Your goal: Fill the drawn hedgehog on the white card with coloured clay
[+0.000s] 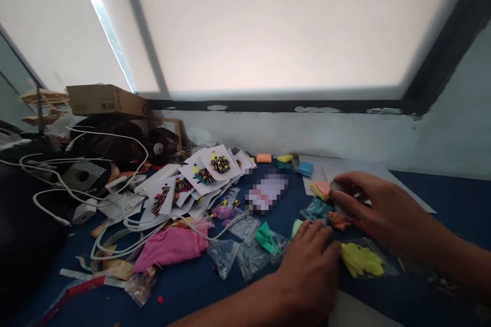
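My left hand point(309, 276) lies on the table among small clear bags of soft, clay-like lumps, its fingers stretched forward and low. Beneath its fingertips shows a pale green lump point(296, 227). My right hand point(378, 202) is closed in a pinch, thumb against fingers, at a small greyish thing I cannot make out point(336, 189). Around the hands are a pink and yellow packet point(321, 189), a teal packet point(319, 208), an orange-brown lump point(339, 220) and a bagged yellow-green lump point(361, 259). Left of my left hand is a bright green lump point(267, 238).
White cards point(226, 166) with striped figures are piled at centre left. A pink cloth point(172, 248), white cables point(115, 240) and empty clear bags point(224, 255) lie nearer. Orange point(264, 158) and blue point(305, 168) packets lie farther back. White paper point(402, 191) lies beyond my right hand.
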